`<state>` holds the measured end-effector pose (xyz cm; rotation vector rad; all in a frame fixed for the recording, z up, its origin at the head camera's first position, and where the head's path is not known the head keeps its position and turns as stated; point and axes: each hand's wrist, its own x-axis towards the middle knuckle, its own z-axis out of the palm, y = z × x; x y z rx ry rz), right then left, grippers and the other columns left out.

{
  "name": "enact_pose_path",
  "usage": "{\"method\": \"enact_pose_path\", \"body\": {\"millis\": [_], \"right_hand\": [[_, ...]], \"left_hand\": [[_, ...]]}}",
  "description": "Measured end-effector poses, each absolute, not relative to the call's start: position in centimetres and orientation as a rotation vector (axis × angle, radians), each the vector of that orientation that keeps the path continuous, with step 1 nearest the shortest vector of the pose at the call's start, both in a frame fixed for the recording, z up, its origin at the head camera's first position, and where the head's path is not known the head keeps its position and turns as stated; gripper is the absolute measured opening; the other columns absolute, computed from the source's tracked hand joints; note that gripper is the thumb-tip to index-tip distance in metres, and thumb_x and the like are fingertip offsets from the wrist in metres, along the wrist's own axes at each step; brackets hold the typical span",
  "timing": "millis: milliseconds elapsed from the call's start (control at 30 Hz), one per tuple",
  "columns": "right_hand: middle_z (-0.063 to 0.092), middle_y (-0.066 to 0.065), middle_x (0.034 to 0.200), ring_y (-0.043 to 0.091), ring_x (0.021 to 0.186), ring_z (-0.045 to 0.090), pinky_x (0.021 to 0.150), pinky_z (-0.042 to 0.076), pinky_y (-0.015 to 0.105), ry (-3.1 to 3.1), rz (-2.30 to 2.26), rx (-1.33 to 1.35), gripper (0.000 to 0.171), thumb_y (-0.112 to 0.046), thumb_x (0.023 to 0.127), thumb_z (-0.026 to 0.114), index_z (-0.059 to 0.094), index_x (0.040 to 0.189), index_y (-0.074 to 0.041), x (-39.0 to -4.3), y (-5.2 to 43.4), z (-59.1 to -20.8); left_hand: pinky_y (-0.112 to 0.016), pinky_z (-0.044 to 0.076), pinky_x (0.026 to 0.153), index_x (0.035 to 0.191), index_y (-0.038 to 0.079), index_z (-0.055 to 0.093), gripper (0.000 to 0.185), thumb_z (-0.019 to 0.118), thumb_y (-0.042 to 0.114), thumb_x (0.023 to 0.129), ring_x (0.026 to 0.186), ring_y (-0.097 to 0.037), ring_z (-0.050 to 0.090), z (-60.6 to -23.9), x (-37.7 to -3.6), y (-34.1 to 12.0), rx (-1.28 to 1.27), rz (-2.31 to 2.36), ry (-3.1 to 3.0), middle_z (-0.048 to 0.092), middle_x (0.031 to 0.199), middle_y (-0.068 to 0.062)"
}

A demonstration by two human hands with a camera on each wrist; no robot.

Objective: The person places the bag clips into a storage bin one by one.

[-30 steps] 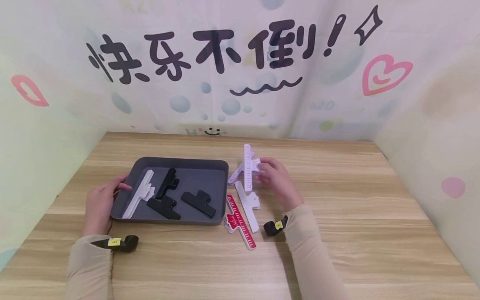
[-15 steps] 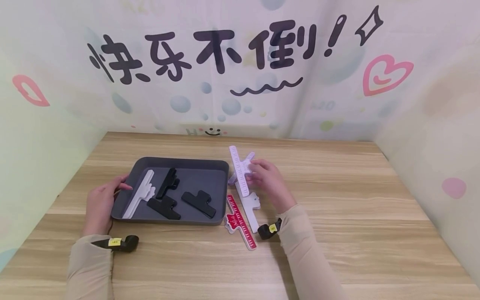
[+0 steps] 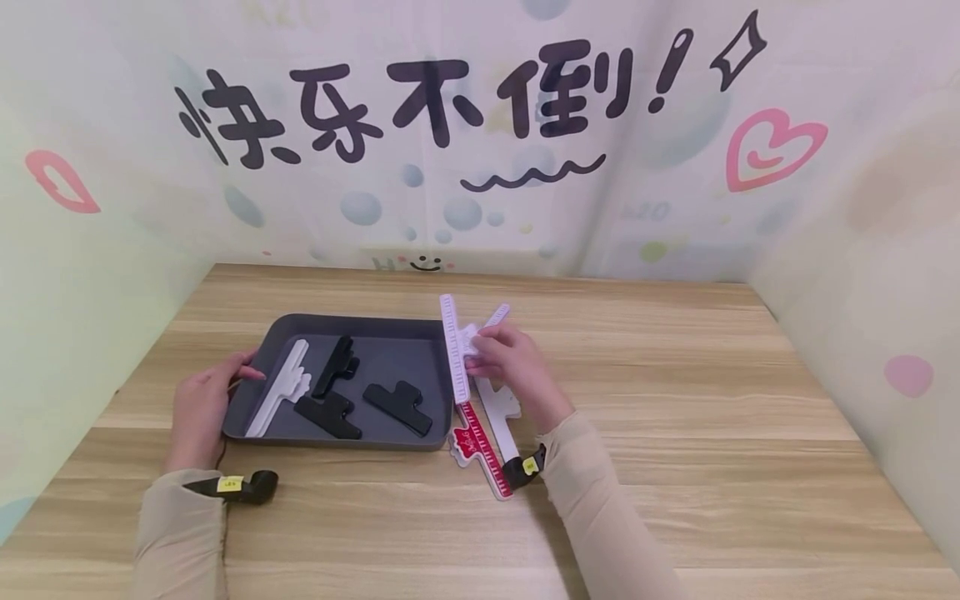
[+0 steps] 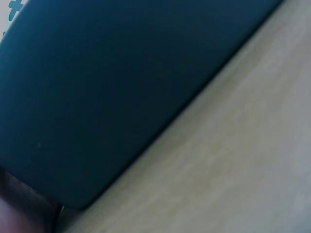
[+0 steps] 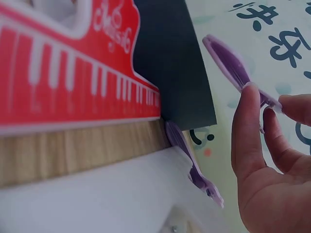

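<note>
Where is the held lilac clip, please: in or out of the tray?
Out: the right hand holds the lilac clip raised, apart from the tray in the right-wrist view.

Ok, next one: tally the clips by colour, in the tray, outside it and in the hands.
Black clips: 3, in the tray
White clips: 2, one inside, one outside
Purple clips: 2, one in the right hand, one outside
Red clip: 1, outside
Total: 8
</note>
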<state>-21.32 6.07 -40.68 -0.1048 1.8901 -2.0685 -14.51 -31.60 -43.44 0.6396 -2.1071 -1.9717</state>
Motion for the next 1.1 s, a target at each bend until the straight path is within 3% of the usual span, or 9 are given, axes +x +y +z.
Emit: {"method": "enact_pose_path", "body": {"millis": [533, 900, 1100], "right_hand": [[0.063, 0.011, 0.096, 0.022, 0.083, 0.062, 0.072, 0.050, 0.031, 2.008, -1.995, -0.077, 0.031, -0.027, 0.082, 0.065, 0.060, 0.105, -0.006, -20.5, 4.2, -40.4], [0.060, 0.001, 0.092, 0.021, 0.081, 0.056, 0.069, 0.049, 0.036, 2.319, -1.726, -0.132, 0.023, -0.035, 0.080, 0.066, 0.064, 0.097, -0.020, -19.7, 3.3, -40.4], [0.059, 0.000, 0.090, 0.019, 0.076, 0.054, 0.062, 0.047, 0.030, 2.389, -1.643, -0.179, 0.022, -0.036, 0.080, 0.066, 0.064, 0.096, -0.021, -19.7, 3.2, -40.7]], "left_hand": [[-0.012, 0.040, 0.068, 0.087, -0.003, 0.069, 0.051, 0.057, 0.046, 0.083, 0.111, -0.007, 0.043, -43.5, -14.4, -31.6, 0.615, -1.938, -2.130, 0.061, 0.111, 0.013], [-0.012, 0.040, 0.070, 0.087, -0.005, 0.067, 0.053, 0.058, 0.046, 0.082, 0.110, -0.007, 0.044, -43.4, -14.5, -31.4, 0.623, -1.932, -2.123, 0.061, 0.110, 0.011], [-0.011, 0.037, 0.073, 0.087, -0.003, 0.068, 0.051, 0.055, 0.046, 0.084, 0.113, -0.007, 0.042, -43.4, -14.4, -31.5, 0.638, -1.910, -2.153, 0.060, 0.114, 0.011]]}}
